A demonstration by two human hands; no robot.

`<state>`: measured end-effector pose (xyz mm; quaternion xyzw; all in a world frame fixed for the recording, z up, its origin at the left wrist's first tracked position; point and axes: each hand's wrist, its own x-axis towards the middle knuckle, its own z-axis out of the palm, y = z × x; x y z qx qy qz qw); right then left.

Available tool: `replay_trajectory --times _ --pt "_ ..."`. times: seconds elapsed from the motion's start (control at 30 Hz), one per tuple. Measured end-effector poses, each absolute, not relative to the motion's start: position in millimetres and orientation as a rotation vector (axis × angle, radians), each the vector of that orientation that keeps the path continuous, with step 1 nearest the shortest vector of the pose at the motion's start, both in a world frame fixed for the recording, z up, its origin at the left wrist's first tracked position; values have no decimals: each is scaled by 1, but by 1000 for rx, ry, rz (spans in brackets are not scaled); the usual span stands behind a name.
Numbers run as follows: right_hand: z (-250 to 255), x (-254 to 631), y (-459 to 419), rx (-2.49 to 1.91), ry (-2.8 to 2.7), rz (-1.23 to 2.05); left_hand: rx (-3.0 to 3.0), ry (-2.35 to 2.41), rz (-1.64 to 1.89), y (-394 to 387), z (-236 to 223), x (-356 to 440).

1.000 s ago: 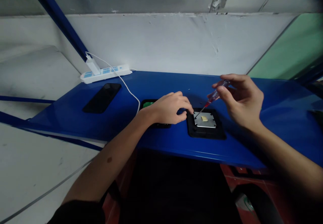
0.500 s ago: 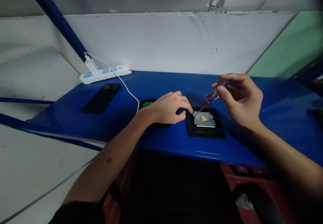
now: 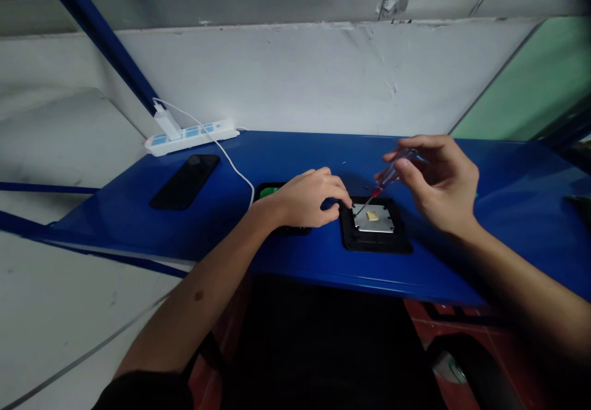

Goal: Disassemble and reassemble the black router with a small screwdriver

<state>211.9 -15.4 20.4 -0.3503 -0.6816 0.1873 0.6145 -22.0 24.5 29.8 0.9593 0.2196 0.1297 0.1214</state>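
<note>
My right hand [image 3: 443, 182] grips a screwdriver [image 3: 388, 177] with a clear handle and a red collar. The tool slants down to the left, its tip at the upper left part of a silver metal plate [image 3: 383, 225]. This plate lies in a black square casing [image 3: 376, 244] and bears a small yellowish pad [image 3: 372, 216] in its middle. At the casing's upper left corner rests the fingertip of my left hand [image 3: 318, 197], thumb apart from the fingers, nothing held. Partly hidden beneath that hand is a second black casing with a green circuit board [image 3: 268, 192].
On the blue table [image 3: 295, 262] a black phone [image 3: 185, 182] lies at the left. Behind it sits a white power strip [image 3: 194, 136] with a charger [image 3: 167, 122], whose white cable [image 3: 233, 162] runs toward the second casing. A white wall [image 3: 286, 77] borders the back.
The screwdriver handle has turned slightly in my right hand, and its tip stays on the plate. My left hand remains nearly still; the view has shifted a little.
</note>
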Motion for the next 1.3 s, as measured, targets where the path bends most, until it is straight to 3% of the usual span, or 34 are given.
replay_trajectory --times 1.3 --pt "21 210 -16 -822 -1554 367 2798 564 366 21 28 -20"
